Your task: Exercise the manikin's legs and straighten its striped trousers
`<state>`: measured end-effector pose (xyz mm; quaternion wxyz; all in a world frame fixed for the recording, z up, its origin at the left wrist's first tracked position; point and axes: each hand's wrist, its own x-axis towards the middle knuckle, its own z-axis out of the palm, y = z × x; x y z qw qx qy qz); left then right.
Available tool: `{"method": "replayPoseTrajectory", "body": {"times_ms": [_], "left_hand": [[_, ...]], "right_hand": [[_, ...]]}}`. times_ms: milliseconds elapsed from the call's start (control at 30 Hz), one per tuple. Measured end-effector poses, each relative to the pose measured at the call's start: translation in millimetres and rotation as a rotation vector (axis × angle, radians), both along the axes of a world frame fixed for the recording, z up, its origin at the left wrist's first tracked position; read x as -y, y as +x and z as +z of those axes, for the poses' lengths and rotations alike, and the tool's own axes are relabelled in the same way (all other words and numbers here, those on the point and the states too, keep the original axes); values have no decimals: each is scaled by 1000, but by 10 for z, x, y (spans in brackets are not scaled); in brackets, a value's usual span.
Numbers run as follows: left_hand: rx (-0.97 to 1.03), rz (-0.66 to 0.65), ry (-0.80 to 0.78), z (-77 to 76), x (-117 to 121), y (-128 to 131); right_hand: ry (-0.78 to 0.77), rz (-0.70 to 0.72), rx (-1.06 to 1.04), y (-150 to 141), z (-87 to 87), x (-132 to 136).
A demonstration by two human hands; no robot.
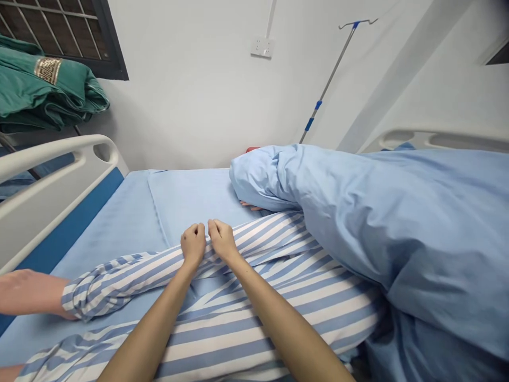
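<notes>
My left hand [193, 243] is curled into a fist above the far leg of a figure lying on the bed. Close beside it, a narrow gap apart, my right hand [221, 239] is also a fist. Nothing shows in either hand. Both overlap the blue-and-white striped trousers [274, 228] around the knee; whether they touch the cloth I cannot tell. The far foot [34, 292] is bare, at the left edge. A light blue quilt [358, 212] covers the figure's upper part on the right, and some fingers [250, 206] show under its edge.
The bed's blue sheet [191, 193] runs to the wall. A cream and blue bed end board [59, 196] stands at left, with a folded green cloth [51, 90] beyond. Behind the quilt rises an IV pole [332, 77]. A wall socket [262, 48] is above.
</notes>
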<state>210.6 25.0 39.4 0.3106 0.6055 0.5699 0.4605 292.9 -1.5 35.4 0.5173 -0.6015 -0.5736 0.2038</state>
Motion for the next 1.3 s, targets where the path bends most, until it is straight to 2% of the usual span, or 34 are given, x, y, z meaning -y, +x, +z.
{"method": "replayPoseTrajectory", "body": {"times_ms": [100, 267, 367, 433, 533, 667, 733, 800, 867, 933, 1033, 1100, 1167, 1300], "left_hand": [[60, -50, 27, -8, 50, 189], [16, -26, 8, -27, 73, 451], [57, -53, 38, -63, 97, 601], [39, -42, 19, -59, 124, 710], [88, -74, 24, 33, 180, 925], [261, -184, 81, 191, 253, 1333], [192, -210, 77, 187, 271, 1539], [28, -200, 62, 122, 278, 1705], [-127, -160, 45, 45, 282, 1817], [-177, -152, 34, 3, 279, 1856], [-89, -289, 9, 20, 248, 1706], [-61, -334, 2, 53, 208, 1411], [-81, -271, -4, 86, 158, 948], [-78, -40, 4, 149, 76, -288]], "right_hand": [[-34, -44, 26, 199, 50, 32], [6, -71, 59, 428, 122, 79], [-67, -95, 127, 572, 159, 110], [-54, -82, 147, 704, 196, 127], [34, -91, 111, 969, 233, 140], [-5, -174, 48, 1364, 207, 167], [44, -219, 37, 1535, 185, 194], [58, -280, 39, 1671, 160, 217], [-2, -332, 62, 1763, 121, 227], [-72, -362, 97, 1808, 74, 223], [-115, -378, 179, 1805, 27, 225], [-126, -382, 223, 1778, 27, 242], [-143, -382, 247, 1748, 46, 264], [-233, -419, 400, 1674, 122, 286]]}}
